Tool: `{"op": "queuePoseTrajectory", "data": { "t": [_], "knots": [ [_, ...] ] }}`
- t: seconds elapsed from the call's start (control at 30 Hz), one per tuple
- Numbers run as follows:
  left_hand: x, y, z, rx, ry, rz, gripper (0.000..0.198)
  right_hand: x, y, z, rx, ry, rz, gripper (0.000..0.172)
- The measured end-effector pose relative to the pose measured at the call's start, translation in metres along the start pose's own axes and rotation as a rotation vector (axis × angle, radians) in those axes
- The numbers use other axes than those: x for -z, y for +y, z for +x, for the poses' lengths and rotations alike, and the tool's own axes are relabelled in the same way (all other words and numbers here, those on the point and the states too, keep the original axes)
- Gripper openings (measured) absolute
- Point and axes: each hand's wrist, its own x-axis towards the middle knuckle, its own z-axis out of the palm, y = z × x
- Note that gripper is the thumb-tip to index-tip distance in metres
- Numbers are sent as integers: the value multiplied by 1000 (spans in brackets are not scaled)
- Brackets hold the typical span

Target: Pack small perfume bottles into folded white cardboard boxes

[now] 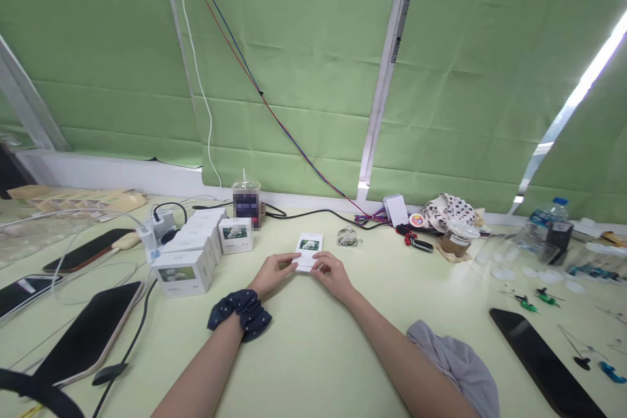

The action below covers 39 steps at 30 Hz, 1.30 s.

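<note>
White box [309, 253] sits mid-worktop [298, 353], straight ahead of the person; small, oblong, matte white, w/ a green-and-white flower pic on its far half; a line crosses it below the pic, can't tell if flap or fold; any print there too small to read.

L hand [274, 273] pinches the box's L near side, thumb & fingertips close tog.; R hand [333, 274] does likewise on the R near side; navy dotted scrunchie [240, 315] round the L wrist.

Just beyond, to the R, a small clear trinket [347, 238]; to the L, a single boxed unit [236, 236] w/ similar flower pic, grey print under it illegible; next to that, a row of white cartons [193, 241], front one w/ a flower pic, its grey lettering also too small; drink cup [246, 202] behind, label pixelated.

Far L: phones [93, 333] & white cables; a charger [157, 228] among them.

R side: round sticker [416, 221], red/orange, wording unreadable; dark key fob [421, 245] below it; spotted cloth [448, 210]; lidded tub [458, 239] of brown stuff; blue-capped bottle [546, 222], label n/legible; nearer, green bits [546, 297] & a black phone [543, 359]; green blinds [294, 111] at back, red & blue wires [294, 137] slanting across.
</note>
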Motion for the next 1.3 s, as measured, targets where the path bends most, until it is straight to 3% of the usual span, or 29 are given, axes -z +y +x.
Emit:
{"op": "queuePoseTrajectory", "data": {
  "t": [0.3,0.8,1.3],
  "knots": [
    [-1,-3,2,-8,-2,46,51,-2,-2,0,8,25,-37,7],
    [-8,-4,6,-30,89,118,38,-4,3,4,34,63,-79,7],
    [-9,-8,6,-34,104,119,41,-6,3,5,63,59,-119,10]
  ]
}}
